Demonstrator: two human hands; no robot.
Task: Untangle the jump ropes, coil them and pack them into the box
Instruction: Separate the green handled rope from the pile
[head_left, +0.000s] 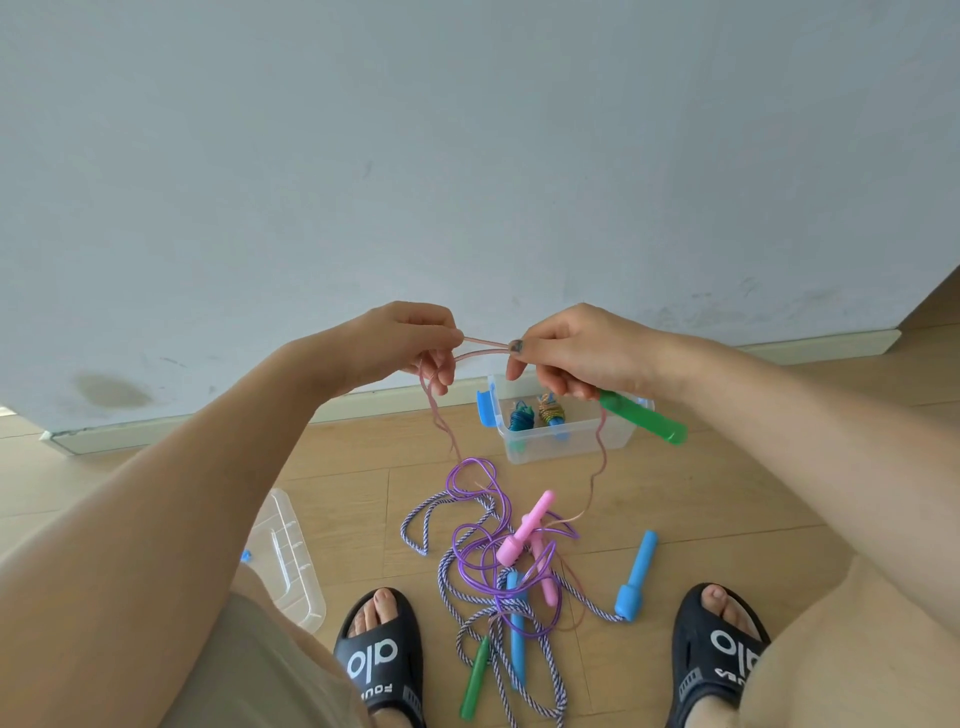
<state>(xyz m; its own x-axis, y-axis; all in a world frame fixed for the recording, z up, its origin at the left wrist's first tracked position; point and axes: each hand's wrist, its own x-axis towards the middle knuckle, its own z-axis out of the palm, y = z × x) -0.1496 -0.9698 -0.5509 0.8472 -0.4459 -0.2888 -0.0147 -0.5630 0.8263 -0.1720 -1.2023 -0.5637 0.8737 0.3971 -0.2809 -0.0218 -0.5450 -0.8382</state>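
Note:
A thin pink rope (485, 349) stretches between my two raised hands. My left hand (410, 345) pinches its loops, which hang down toward the floor. My right hand (576, 351) pinches the rope's other side and also grips a green handle (644, 417). On the wooden floor between my feet lies a tangle of purple rope (475, 551), blue-white braided rope (452, 597), pink handles (522, 535), blue handles (636, 577) and a second green handle (477, 680). The clear box (563, 441) by the wall holds two coiled ropes (535, 413).
The box's clear lid (288, 556) lies on the floor at left, near my left knee. My feet in black slides (376, 660) flank the tangle. A white wall with a baseboard (208, 431) runs close behind the box.

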